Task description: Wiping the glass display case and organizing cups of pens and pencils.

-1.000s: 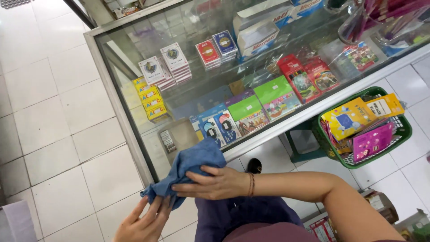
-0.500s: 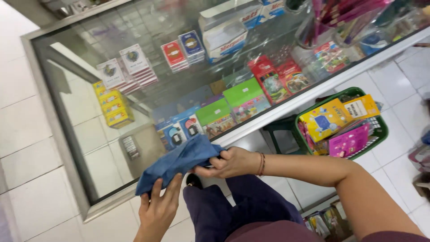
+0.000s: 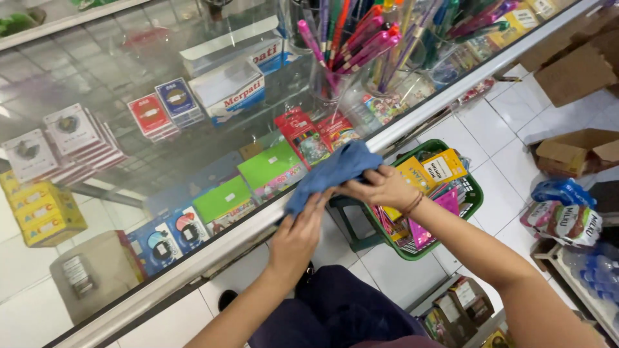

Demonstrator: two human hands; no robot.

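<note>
A blue cloth (image 3: 330,173) is bunched up at the near edge of a glass display counter (image 3: 116,77). My right hand (image 3: 377,187) grips the cloth's right end from the side, a thin bracelet on the wrist. My left hand (image 3: 298,235) reaches up from below, its fingers pinching the cloth's lower left end. Both hands hover over the counter's metal front rail (image 3: 213,248). Inside the case lie small card boxes, green packs and coloured packets.
Clear cups of pens and pencils (image 3: 361,45) stand on the glass top behind the cloth. A green basket of packets (image 3: 474,200) sits on a stool to the right. Cardboard boxes (image 3: 574,145) and bagged goods (image 3: 564,216) line the tiled floor at far right.
My view has shifted right along the counter. Both hands carried the cloth up and to the right, from in front of the case's front pane to its top edge near the pen cups.
</note>
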